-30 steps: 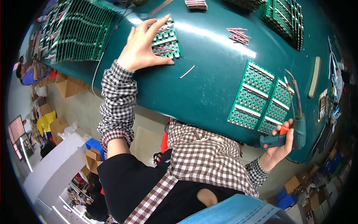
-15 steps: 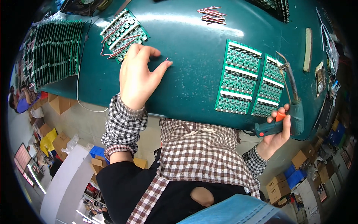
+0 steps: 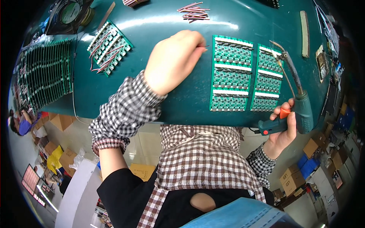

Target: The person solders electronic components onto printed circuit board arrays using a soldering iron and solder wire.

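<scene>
My left hand point(image 3: 175, 59) is closed in a pinch above the middle of the table, just left of a green circuit board panel point(image 3: 231, 79). A thin wire end point(image 3: 207, 46) pokes out from its fingertips; the rest is hidden by the hand. My right hand point(image 3: 282, 140) grips a dark green soldering gun point(image 3: 303, 112), fingers around its orange trigger. The gun's bent metal tip points up and left over a second, narrower board panel point(image 3: 268, 78). Both panels carry white connector strips and short black wires.
Another board point(image 3: 110, 48) with red, white and black wires lies at the left. Beside it stands a row of upright boards point(image 3: 45, 74) and a fan point(image 3: 69, 14). Cut wires point(image 3: 194, 12) lie at the far middle, and a pale strip point(image 3: 304, 33) at the right.
My left hand has moved right, from the wired board on the left to beside the larger panel, and its fingers have closed together. The right hand still holds the soldering gun.
</scene>
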The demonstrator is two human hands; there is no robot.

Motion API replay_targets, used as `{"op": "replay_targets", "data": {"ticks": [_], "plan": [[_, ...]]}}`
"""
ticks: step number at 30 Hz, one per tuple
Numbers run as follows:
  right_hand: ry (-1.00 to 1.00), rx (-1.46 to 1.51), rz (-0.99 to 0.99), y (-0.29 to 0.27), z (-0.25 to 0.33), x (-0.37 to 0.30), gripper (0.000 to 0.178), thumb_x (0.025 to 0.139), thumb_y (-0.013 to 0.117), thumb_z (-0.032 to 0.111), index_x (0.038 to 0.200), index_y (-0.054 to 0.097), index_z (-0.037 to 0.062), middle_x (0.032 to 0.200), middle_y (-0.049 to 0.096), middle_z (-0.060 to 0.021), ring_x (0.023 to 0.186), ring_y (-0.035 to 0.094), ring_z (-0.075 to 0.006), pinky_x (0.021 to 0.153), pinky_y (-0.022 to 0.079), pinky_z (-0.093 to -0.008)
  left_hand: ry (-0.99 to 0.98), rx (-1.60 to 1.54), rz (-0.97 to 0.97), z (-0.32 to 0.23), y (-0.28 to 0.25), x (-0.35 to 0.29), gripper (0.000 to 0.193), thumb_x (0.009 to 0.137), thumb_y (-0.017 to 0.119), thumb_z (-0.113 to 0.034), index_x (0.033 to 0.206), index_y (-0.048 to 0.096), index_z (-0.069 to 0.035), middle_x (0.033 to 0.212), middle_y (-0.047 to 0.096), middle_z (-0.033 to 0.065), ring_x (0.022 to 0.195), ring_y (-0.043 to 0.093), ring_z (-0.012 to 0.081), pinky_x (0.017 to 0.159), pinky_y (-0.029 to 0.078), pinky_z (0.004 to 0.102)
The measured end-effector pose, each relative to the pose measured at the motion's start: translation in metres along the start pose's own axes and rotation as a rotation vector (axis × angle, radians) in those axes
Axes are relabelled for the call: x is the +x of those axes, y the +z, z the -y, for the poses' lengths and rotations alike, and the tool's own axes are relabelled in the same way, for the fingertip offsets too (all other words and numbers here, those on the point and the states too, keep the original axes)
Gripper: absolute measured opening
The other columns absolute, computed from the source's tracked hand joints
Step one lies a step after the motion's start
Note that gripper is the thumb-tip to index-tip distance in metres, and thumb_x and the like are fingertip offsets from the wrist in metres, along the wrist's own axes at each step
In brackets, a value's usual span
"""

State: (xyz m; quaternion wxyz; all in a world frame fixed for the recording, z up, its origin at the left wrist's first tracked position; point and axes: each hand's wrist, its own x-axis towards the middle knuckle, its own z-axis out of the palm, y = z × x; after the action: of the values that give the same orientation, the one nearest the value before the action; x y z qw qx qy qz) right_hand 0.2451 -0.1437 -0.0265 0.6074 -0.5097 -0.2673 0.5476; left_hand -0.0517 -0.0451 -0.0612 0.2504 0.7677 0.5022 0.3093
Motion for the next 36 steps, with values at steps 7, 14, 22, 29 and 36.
{"op": "replay_targets", "data": {"ticks": [7,14,22,29,36], "plan": [[0.007,-0.007,-0.093,-0.003,-0.001,-0.005,0.036,0.085,0.057,0.014,0.115,0.048,-0.0061,0.093,0.059,-0.0132,0.077,0.061,-0.0235,0.058,0.055,-0.0306,0.083,0.21,0.108,0.009,0.012,0.004,0.009,0.079,0.061,-0.006,0.087,0.058,-0.005,0.081,0.057,0.0095,0.073,0.059,0.0282,0.063,0.048,0.0344],[0.01,-0.029,-0.07,0.003,0.0,0.001,0.035,0.085,0.056,0.011,0.114,0.048,-0.0074,0.094,0.059,-0.0144,0.078,0.062,-0.0243,0.058,0.055,-0.0306,0.219,0.196,0.11,0.011,0.006,0.0,0.019,0.069,0.059,-0.001,0.088,0.058,-0.004,0.083,0.053,0.0075,0.074,0.056,0.0236,0.065,0.049,0.0321],[0.034,-0.027,-0.029,0.006,-0.001,0.002,0.036,0.085,0.055,0.009,0.115,0.047,-0.0078,0.095,0.059,-0.0151,0.078,0.062,-0.0249,0.058,0.056,-0.0315,0.327,0.206,0.177,-0.001,0.022,0.004,0.027,0.064,0.059,0.002,0.091,0.06,0.0,0.087,0.055,0.0081,0.076,0.056,0.0233,0.064,0.048,0.0311],[0.059,-0.112,-0.051,0.011,-0.002,-0.005,0.041,0.084,0.057,0.012,0.118,0.045,-0.0082,0.097,0.059,-0.0164,0.08,0.064,-0.0268,0.061,0.057,-0.0329,0.259,0.121,0.079,0.006,0.024,0.002,0.019,0.067,0.062,0.003,0.085,0.06,-0.002,0.083,0.055,0.0065,0.074,0.056,0.0224,0.064,0.047,0.032],[-0.003,-0.42,0.043,0.023,-0.006,-0.009,0.048,0.088,0.055,0.017,0.126,0.04,-0.0081,0.105,0.057,-0.0186,0.091,0.064,-0.0292,0.065,0.059,-0.033,0.103,0.026,0.096,0.007,0.019,0.008,0.011,0.074,0.063,-0.001,0.083,0.06,-0.006,0.08,0.056,0.0065,0.072,0.057,0.0254,0.063,0.046,0.0332]]}}
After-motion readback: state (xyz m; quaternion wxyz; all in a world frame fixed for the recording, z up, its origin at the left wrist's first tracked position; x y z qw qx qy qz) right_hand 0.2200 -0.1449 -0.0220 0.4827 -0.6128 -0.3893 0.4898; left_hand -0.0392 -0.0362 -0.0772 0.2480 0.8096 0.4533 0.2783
